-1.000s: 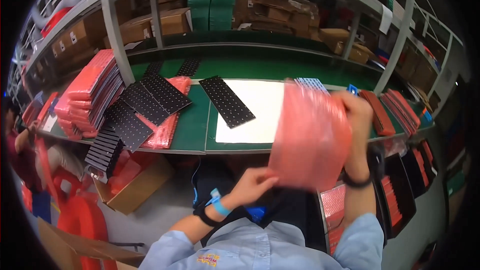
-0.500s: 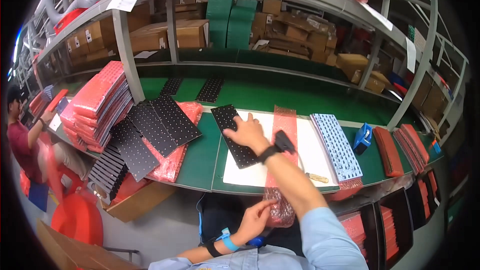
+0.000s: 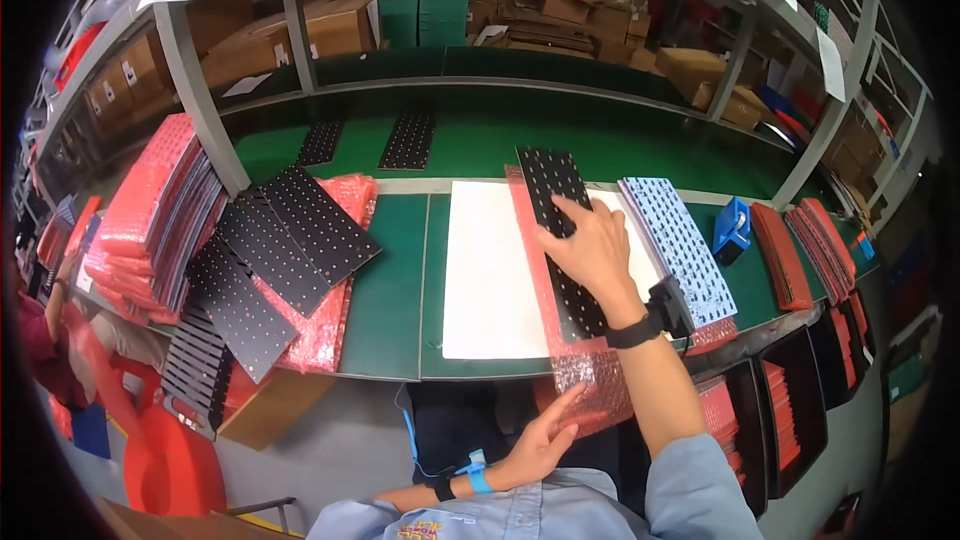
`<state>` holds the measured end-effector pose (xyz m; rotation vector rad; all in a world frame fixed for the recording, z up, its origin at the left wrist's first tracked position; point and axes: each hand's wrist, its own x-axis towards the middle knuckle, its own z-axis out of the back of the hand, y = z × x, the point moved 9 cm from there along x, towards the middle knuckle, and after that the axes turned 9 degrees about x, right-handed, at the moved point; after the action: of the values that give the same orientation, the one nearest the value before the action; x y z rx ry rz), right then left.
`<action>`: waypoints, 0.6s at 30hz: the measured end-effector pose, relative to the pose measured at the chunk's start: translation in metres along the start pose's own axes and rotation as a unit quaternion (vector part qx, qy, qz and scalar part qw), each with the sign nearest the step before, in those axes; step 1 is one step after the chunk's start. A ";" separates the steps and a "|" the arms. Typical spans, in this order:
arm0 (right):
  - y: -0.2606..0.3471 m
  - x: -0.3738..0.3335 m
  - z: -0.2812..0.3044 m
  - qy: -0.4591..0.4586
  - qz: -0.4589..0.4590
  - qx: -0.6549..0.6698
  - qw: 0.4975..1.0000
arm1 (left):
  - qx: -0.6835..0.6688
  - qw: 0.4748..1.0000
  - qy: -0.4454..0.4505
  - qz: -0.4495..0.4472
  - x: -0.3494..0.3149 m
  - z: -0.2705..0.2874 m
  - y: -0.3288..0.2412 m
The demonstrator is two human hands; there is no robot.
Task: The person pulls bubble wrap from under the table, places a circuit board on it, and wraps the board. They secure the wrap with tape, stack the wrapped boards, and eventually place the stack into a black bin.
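Observation:
My right hand (image 3: 592, 250) spans a black panel (image 3: 572, 295) dotted with small pale spots, thumb at its left edge and fingers over its right. This panel lies tilted on a pink bubble wrap sleeve (image 3: 587, 368), which runs over a white sheet (image 3: 490, 280) and hangs past the table's front edge. At the sleeve's low end, my left hand (image 3: 535, 450) has its index finger on the film and its thumb lower down; its other fingers are partly hidden. A dark device (image 3: 672, 305) sits at my right wrist. Right of the sheet stands a stack of light-blue perforated panels (image 3: 680, 250).
More black dotted panels (image 3: 300, 230) lie fanned on pink wrap at left, beside a tall stack of pink-wrapped panels (image 3: 150, 210). A blue tape dispenser (image 3: 732, 230) and red wrapped bundles (image 3: 780, 255) stand at right. Grey posts (image 3: 190, 90) rise behind the table.
My right hand has carried the black panel rightward from the white sheet onto the bubble wrap sleeve. My left hand's index finger has stretched out over the sleeve's low end. The view has shifted.

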<state>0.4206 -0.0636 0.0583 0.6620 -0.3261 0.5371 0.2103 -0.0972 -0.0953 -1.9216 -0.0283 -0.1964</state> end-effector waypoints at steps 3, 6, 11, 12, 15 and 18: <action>-0.023 -0.016 -0.016 0.031 -0.050 -0.033 0.998 | -0.013 1.000 0.004 0.006 0.005 0.000 0.000; -0.031 -0.024 -0.033 0.037 -0.042 -0.064 0.996 | -0.003 1.000 0.004 -0.004 0.000 0.002 0.006; -0.030 -0.020 -0.048 0.056 -0.041 -0.069 0.995 | 0.023 1.000 0.008 -0.009 -0.002 0.002 0.006; -0.030 -0.019 -0.050 0.054 -0.038 -0.070 0.995 | 0.016 1.000 0.008 0.000 -0.003 0.002 0.004; -0.034 -0.020 -0.057 0.056 -0.032 -0.071 0.995 | 0.000 1.000 0.006 0.018 -0.004 -0.001 0.003; -0.035 -0.021 -0.064 0.062 -0.025 -0.069 0.995 | -0.021 1.000 0.000 0.017 -0.004 0.001 0.006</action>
<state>0.4307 -0.0527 -0.0165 0.4988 -0.2264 0.5008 0.2068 -0.0979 -0.1015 -1.9621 0.0077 -0.1757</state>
